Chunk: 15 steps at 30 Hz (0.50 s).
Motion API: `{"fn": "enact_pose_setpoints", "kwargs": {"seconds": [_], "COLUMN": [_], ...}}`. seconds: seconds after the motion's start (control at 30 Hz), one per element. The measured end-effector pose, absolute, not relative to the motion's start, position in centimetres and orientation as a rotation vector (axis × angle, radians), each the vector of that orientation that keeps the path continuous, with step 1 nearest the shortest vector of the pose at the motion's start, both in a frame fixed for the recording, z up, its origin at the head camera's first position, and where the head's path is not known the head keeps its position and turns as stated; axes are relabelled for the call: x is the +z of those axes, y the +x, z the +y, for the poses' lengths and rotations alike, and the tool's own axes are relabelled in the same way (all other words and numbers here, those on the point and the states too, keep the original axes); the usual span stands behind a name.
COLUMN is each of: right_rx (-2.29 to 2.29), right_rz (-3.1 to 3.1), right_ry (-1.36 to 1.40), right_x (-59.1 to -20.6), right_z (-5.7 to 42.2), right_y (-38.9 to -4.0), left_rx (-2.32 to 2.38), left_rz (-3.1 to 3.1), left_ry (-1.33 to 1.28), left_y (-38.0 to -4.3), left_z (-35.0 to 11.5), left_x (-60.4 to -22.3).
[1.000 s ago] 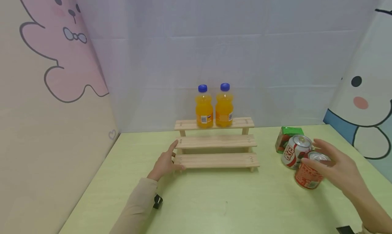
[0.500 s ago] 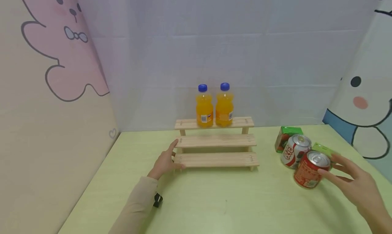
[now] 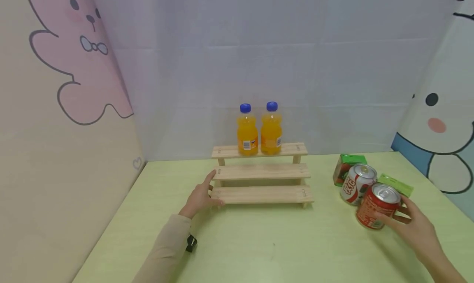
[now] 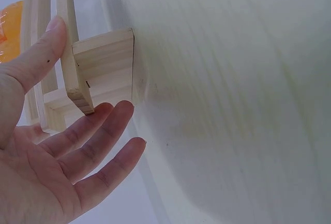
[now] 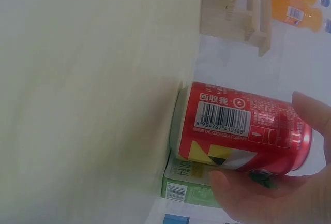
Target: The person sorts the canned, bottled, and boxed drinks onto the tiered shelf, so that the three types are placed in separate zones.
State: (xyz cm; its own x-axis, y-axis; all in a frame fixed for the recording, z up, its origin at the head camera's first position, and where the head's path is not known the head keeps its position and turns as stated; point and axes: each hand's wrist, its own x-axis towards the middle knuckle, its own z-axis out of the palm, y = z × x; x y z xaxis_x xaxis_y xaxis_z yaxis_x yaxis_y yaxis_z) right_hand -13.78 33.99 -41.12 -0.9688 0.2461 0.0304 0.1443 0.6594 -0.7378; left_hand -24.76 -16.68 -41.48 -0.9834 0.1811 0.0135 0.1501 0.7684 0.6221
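Red can [image 3: 375,211], metal, cylindrical, upright on the worktop [image 3: 296,246], between three and four o'clock of the wooden rack. Right-wrist view reads "回收我", a barcode with "6 954767 410388" and "THE COCA-COLA COMPANY"; a yellow panel below. Silver lid, pull tab.

Right hand [image 3: 418,233]: grip bent about the red can, parted only to its width, thumb on the near side, fingers round the far side.

White can [image 3: 357,186]: metal, red slanted lettering not legible, red band; just beside the red can at ten to eleven o'clock, contact unclear.

Green carton [image 3: 344,170]: box-shaped, green top, brown-red side; at eleven o'clock of the white can.

Light green box [image 3: 400,185]: partly hidden behind the red can, at one to two o'clock of it; barcode shows, print blurred.

Wooden rack [image 3: 262,172]: three stepped boards, pale, straight-grained, plain square edges.

Left hand [image 3: 198,198]: at the rack's nine o'clock end, thumb against the lowest board; grip loosely spread, other fingers extended below.

Two bottles [image 3: 247,133]: clear, waisted, orange liquid, blue caps, orange labels with barcodes, brand too small to read; upright on the top board.

Worktop: pale yellow-green, faintly streaked.

Backdrop [image 3: 207,77]: creased pale sheet; pink bear with bow tie at ten o'clock, white cartoon figure with pink cheek at three.
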Motion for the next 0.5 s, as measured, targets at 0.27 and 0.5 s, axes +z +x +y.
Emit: {"fn": "enact_pose_setpoints", "kwargs": {"seconds": [0.27,0.5], "right_rx": [1.252,1.152], "right_rz": [-2.747,-2.716], "right_ry": [-0.286,-0.282], "right_x": [-42.6,-43.0], "right_z": [34.6,34.1], "right_y": [-15.1,-15.0], "left_rx": [1.011,1.000], "left_rz": [2.925,2.911], "left_ry": [0.280,0.279], "left_y": [-24.8,-24.8], "left_z": [-16.8,-16.7], "left_x": [-41.4,-41.5]}}
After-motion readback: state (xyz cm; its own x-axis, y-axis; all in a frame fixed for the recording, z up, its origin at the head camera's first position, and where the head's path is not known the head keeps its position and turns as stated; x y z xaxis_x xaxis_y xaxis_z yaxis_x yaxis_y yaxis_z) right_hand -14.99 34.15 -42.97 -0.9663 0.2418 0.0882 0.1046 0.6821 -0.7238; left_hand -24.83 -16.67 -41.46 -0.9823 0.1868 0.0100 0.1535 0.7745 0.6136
